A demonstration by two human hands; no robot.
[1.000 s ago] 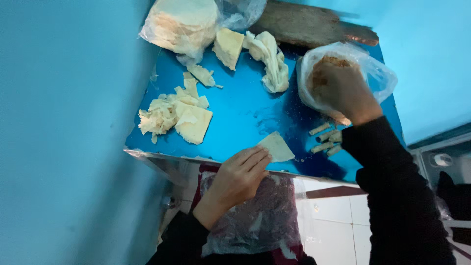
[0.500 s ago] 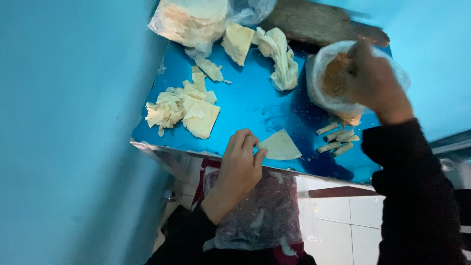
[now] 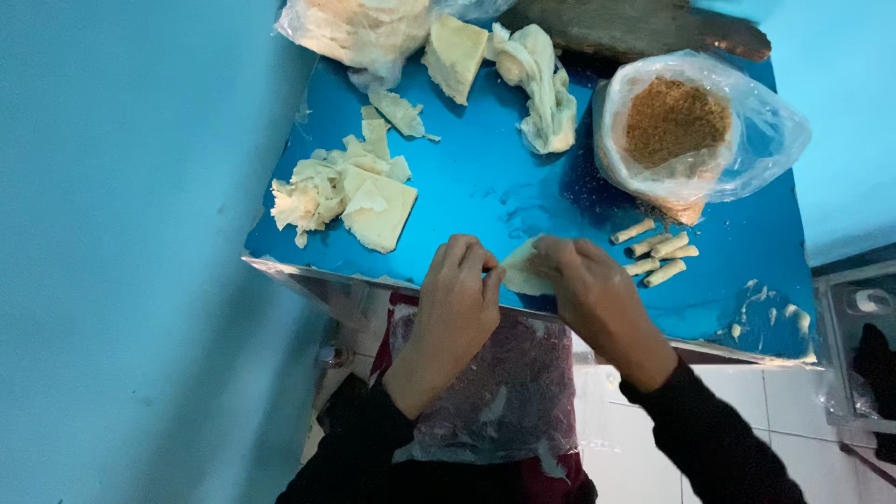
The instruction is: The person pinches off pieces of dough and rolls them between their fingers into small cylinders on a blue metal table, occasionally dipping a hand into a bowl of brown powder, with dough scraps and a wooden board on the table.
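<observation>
A pale dough wrapper (image 3: pixel 521 269) lies at the near edge of the shiny blue table (image 3: pixel 485 191). My left hand (image 3: pixel 457 303) pinches its left side. On the wrapper's right side rests my right hand (image 3: pixel 593 294), fingers curled over it. Both hands grip the same sheet. Just right of my right hand lie several small rolled pastry sticks (image 3: pixel 653 252). Behind them stands a clear plastic bag of brown crumbly filling (image 3: pixel 677 121), open at the top.
A heap of torn wrapper pieces (image 3: pixel 341 191) lies at the left of the table. A bag of wrappers (image 3: pixel 359 28), a folded sheet (image 3: pixel 455 54) and a twisted strip of dough (image 3: pixel 541 84) sit at the back. A dark board (image 3: pixel 644 26) lies behind. Plastic covers my lap (image 3: pixel 504 392).
My right hand has left the filling bag and come down onto the wrapper beside my left hand. The view has shifted a little closer.
</observation>
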